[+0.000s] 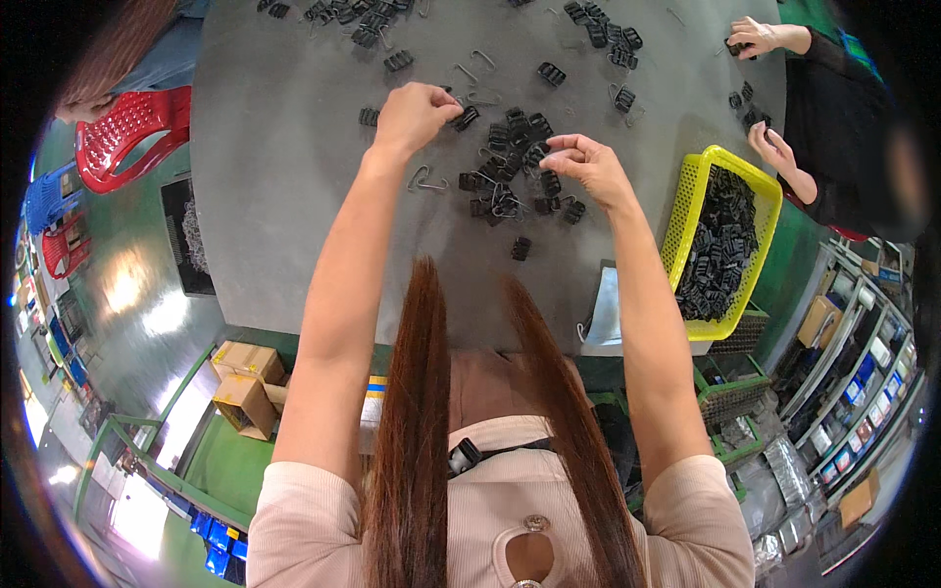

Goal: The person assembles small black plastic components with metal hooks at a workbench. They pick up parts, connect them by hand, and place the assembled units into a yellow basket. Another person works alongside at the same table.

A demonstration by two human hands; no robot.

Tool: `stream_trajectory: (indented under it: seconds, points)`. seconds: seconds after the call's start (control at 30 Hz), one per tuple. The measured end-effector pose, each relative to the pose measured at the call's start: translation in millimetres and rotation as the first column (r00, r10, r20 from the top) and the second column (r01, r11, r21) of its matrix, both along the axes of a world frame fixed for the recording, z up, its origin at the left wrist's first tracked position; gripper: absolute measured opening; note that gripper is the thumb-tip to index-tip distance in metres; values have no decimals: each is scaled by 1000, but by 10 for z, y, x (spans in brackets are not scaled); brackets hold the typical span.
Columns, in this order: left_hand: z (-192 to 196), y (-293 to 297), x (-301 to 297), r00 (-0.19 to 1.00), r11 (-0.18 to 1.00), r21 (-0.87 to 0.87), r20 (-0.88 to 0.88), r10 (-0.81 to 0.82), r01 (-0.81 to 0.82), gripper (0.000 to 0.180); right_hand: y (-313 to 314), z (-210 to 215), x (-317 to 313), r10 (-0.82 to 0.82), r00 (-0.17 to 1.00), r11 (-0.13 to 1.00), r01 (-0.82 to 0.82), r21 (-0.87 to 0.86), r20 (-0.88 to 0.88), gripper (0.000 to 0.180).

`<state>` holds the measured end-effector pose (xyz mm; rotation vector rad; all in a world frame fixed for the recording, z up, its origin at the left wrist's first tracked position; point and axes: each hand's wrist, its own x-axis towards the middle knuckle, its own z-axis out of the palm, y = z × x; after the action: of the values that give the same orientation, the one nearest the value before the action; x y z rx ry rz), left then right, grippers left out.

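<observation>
My left hand [417, 118] is closed in a pinch over the grey table, with a small ribbed black plastic buckle [465, 119] at its fingertips. To the right, the thumb and fingers of my right hand [592, 171] come together at the edge of a loose pile of similar black buckles [508, 162]. Whatever they grip blends into the dark pile. Bent wire hooks lie among the buckles, and a pair of hooks [427, 179] rests below my left hand. One separate buckle [520, 249] sits nearer to me.
A yellow basket [695, 201] full of black pieces stands right of my right forearm, beside a pale blue face mask [604, 309]. More buckles [368, 22] are scattered at the far side. Across on the right, a co-worker's hands [772, 149] handle black pieces. Red chair [127, 137] at left.
</observation>
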<state>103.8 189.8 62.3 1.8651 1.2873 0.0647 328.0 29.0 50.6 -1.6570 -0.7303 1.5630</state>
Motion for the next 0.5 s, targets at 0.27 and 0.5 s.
stream_trajectory:
  seconds: [0.27, 0.5]
  points:
    - [-22, -223, -267, 828, 755, -524, 155, 539, -393, 22, -63, 42, -24, -2, 991, 999, -4, -41, -131, 27]
    - [-180, -337, -519, 832, 593, -678, -50, 552, -434, 21, 55, 202, -43, -8, 998, 999, 11, 52, -59, 17]
